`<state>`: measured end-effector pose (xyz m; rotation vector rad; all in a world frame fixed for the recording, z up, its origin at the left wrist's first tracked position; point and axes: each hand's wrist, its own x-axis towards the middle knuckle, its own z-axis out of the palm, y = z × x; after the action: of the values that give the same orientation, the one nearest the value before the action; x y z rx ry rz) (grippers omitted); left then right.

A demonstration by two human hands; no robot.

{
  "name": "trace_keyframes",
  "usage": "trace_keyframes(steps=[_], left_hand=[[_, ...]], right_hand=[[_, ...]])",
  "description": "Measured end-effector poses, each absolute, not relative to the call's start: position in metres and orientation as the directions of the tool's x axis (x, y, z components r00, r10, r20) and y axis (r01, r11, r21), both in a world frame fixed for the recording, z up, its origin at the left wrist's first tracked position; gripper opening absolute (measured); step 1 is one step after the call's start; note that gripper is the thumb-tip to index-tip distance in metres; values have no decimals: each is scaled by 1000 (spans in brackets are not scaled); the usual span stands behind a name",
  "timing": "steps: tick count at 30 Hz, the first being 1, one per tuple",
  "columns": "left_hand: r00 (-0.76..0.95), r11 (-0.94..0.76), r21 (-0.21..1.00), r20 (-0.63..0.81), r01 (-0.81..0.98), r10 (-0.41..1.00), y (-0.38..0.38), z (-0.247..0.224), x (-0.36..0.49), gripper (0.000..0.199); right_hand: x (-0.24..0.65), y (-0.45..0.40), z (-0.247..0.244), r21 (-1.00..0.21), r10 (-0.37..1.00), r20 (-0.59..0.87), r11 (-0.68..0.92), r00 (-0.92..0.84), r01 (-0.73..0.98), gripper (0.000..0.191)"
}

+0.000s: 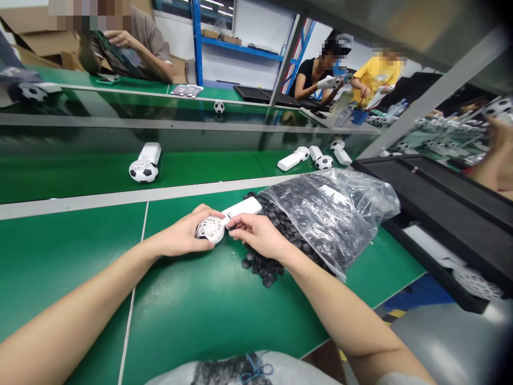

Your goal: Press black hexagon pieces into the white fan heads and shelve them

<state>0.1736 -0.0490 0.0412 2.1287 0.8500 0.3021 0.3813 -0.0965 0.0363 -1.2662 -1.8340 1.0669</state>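
My left hand point(186, 232) wraps round the round, football-patterned head of a white handheld device point(211, 230) on the green table. The device's white handle points up and to the right. My right hand point(254, 232) is at the neck of the device, thumb and forefinger pinched together; what they hold, if anything, is too small to make out. Right beside it lies a heap of small black pieces point(266, 267), spilling from a clear plastic bag point(340, 214).
Similar football-headed devices lie on the green belt point(224, 167) beyond the table edge, one at left point(145, 166), several at right. Black trays point(449, 198) stand at the right. Three people sit across the line, and a blurred hand point(497, 155) shows at the right edge.
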Motion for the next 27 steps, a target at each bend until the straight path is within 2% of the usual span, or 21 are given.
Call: trace_keyframes(steps=[3,5,11,17,23,27], left_hand=[[733,-449,745,-79,493,675,-52,43,175,51],[717,-456,726,-71,514,694,-54,43,178,51],[690,-493,689,-14,531,724,-59,41,183,49],[668,-508,683,38,525,743,-60,37,184,47],[651,-499,685,48,531,758,-61,35,186,45],[646,-495,685,47,534,762,-61,36,187,43]], right_hand=[[379,-98,38,-739,910,248,399,-332,543,7],[379,-98,39,-687,894,285,442,-347,577,6],[380,-100,38,-783,903,175,369,-392,500,6],[377,-98,39,-643,812,347,570,-469,512,10],[377,-99,36,-706,869,268,471,-416,529,12],[378,-99,34,-793,877,228,419,-424,441,12]])
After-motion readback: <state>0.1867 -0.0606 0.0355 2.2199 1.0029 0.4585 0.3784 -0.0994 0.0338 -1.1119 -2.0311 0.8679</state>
